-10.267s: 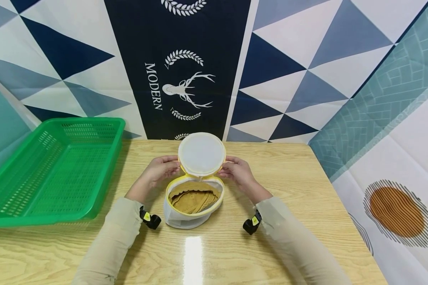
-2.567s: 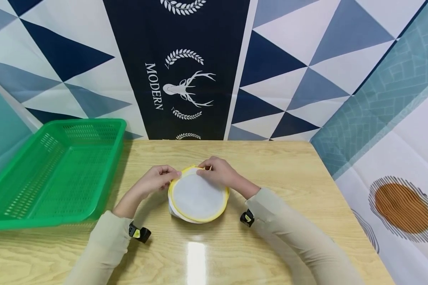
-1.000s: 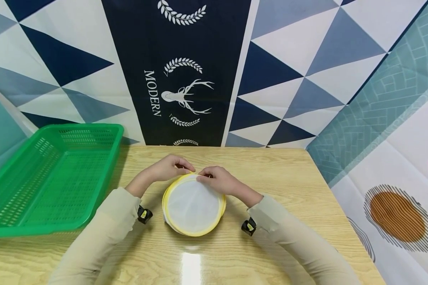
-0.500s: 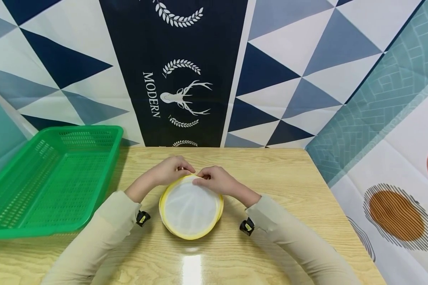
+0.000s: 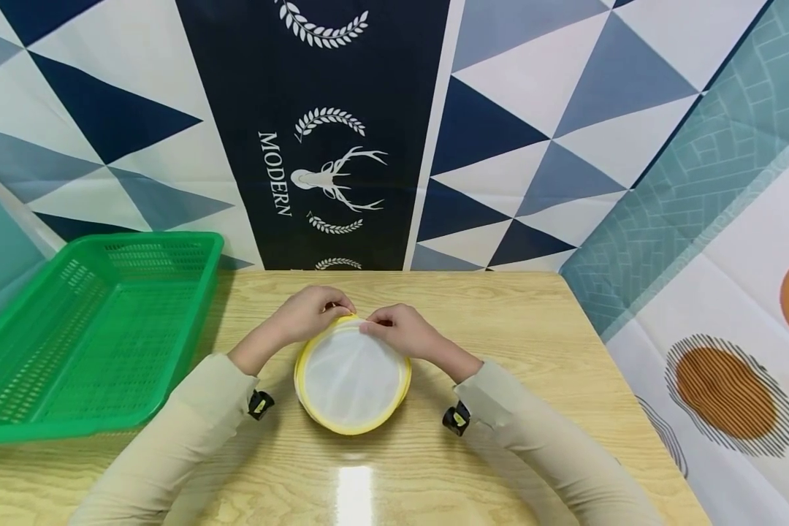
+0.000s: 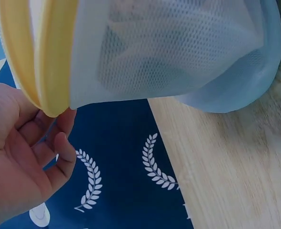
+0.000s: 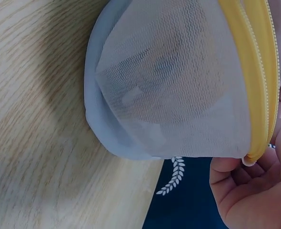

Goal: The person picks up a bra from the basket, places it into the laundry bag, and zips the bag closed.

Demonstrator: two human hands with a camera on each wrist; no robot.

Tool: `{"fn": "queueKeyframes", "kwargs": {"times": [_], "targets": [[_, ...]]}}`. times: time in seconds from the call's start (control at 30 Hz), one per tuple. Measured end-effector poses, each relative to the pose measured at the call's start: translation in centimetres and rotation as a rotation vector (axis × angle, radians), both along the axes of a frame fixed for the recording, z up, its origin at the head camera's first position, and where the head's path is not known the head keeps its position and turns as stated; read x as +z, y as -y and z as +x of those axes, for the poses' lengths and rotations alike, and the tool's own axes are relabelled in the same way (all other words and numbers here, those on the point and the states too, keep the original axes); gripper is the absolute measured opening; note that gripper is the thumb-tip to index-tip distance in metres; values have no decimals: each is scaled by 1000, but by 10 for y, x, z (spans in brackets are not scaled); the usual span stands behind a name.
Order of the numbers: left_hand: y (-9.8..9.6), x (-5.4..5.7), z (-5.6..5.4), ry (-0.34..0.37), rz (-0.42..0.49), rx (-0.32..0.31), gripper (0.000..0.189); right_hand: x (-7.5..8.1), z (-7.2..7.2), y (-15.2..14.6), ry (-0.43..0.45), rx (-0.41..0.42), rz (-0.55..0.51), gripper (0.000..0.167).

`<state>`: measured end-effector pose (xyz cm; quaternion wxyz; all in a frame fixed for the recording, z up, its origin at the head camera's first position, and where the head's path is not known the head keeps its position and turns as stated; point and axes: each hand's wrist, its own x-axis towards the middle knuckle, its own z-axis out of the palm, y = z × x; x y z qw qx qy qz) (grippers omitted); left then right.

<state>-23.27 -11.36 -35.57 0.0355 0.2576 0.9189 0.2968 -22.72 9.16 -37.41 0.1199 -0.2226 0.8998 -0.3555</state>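
Note:
A round white mesh laundry bag (image 5: 353, 376) with a yellow zippered rim stands on the table, its lid lying over the opening. In the head view my left hand (image 5: 309, 313) pinches the yellow rim at the back. Close beside it, my right hand (image 5: 404, 330) holds the same back edge, thumb on top of the lid. The left wrist view shows the yellow zipper bands (image 6: 55, 62) slightly apart near my curled fingers. Through the mesh side (image 7: 174, 71) a darker thing shows dimly inside. The zipper pull cannot be made out clearly.
A green plastic basket (image 5: 200, 321) with perforated walls stands at the left of the wooden table (image 5: 486, 314). A patterned cloth (image 5: 500, 109) hangs behind the table's back edge, and another (image 5: 730, 365) at the right.
The raised lid has come down over the bag, hiding the brown thing inside. My left hand has moved from the left side to the back rim. Over the last second, hardly anything moved.

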Motion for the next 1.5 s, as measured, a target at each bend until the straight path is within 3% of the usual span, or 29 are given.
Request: {"fn": "queueKeyframes", "kwargs": {"times": [0.27,0.57,0.87,1.17,1.33,1.5], "targets": [[1,-7,-3,27,64,35,15,-4,-1,-4,4,-35,-5,24],[-8,-3,1,-3,110,9,16,4,-3,1,-118,-8,2,29],[-6,1,4,-32,92,-16,15,8,-5,6,-37,-2,12,19],[-3,4,5,-66,50,14,13,8,-5,-2,24,-20,-19,20],[-2,4,6,-37,92,36,13,7,-4,-5,19,-29,-15,23],[-7,5,9,-17,127,53,13,8,-2,-3,-61,-11,2,27]]}}
